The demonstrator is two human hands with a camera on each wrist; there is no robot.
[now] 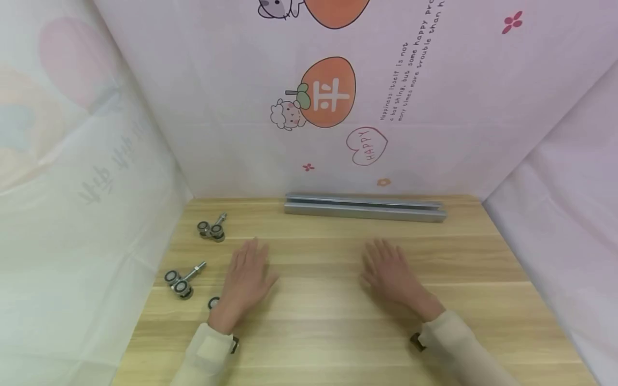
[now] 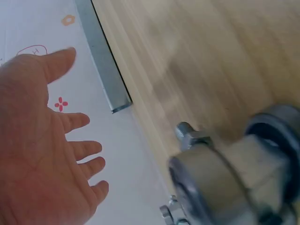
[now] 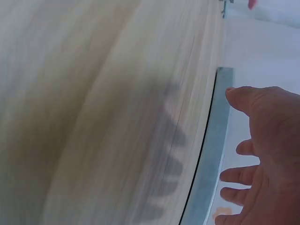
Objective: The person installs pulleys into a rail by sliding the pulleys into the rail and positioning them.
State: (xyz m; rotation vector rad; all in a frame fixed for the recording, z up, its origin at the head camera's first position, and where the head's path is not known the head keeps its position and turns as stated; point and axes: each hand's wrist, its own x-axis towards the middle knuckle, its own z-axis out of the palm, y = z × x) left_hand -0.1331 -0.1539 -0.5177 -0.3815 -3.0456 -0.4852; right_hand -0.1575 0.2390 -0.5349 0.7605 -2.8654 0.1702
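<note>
Left hand (image 1: 244, 281) and right hand (image 1: 392, 273) are both empty, fingers spread, the right's blurred. Beyond them lies a metal rail (image 1: 364, 212). Left of the left hand sit two bolted roller pieces (image 1: 181, 287); its wrist (image 1: 225, 316) partly hides another wheel (image 1: 213, 303) close beside it.

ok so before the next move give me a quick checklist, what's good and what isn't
1. Left grip free: ok, fingers extended, holding nothing.
2. Right grip free: ok, also holding nothing.
3. Metal rail lying on the table: ok, near the back edge.
4. Far roller and middle roller unobstructed in the head view: ok.
5. Third roller unobstructed there: not ok, the left wrist covers part of it.
6. Nut tight on its bolt: cannot tell.
</note>
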